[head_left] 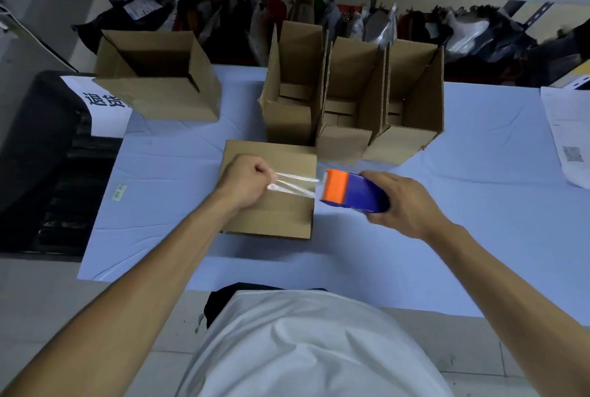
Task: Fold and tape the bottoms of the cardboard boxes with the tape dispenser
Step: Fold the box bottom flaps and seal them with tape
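Head view: a person stands at a counter (166, 179) covered with a pale blue sheet, both bare arms reaching forward.
Left hand: left hand (245, 181) is curled in a fist, pinching the free end of a clear tape strip (295, 185) above the folded box.
Right hand: right hand (405, 205) is wrapped round the rear of the tape dispenser (352, 191), holding it just to the right of the box's edge.
Dispenser direction: its long axis runs left to right, with the orange cutter end toward the left hand and the blue body back in the right palm.
Dispenser look: orange front, blue body, slightly blurred.
Tape: stretched taut between the two hands, running across the box top from left to right.
Folded box: cardboard box (271, 205) lies under the left hand, flaps closed, a seam running across it.
Beyond the hands: three open boxes (351, 103) stand side by side, touching; another open box (159, 77) sits farther left of them.
Right of the right hand: printed papers (568, 138) at the counter edge.
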A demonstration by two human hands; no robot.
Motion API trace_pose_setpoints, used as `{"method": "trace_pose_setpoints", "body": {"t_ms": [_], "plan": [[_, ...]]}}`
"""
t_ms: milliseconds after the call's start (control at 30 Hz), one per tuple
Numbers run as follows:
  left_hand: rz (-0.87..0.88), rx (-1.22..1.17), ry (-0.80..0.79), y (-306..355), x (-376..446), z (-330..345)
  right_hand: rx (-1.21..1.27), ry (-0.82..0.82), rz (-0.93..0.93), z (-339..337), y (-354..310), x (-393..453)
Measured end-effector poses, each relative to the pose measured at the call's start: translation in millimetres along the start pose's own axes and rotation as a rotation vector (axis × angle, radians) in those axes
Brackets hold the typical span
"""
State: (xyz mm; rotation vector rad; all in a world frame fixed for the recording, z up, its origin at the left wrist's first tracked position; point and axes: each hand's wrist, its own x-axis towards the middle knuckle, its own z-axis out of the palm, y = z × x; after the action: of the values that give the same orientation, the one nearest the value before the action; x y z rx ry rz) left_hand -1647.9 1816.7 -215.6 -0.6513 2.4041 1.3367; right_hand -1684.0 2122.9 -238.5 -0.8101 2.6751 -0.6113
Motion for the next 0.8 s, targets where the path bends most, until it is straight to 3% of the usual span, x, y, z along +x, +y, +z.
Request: {"method": "trace_pose_setpoints", "body": {"t_ms": [133,800], "plan": [[-0.040,0.023,-0.120,-2,14,-14,-0.037,-0.030,0.052,-11,32,-2],[-0.085,0.144,0.047,-1,26,21,-0.091,-0.152,0.133,5,47,14]]}}
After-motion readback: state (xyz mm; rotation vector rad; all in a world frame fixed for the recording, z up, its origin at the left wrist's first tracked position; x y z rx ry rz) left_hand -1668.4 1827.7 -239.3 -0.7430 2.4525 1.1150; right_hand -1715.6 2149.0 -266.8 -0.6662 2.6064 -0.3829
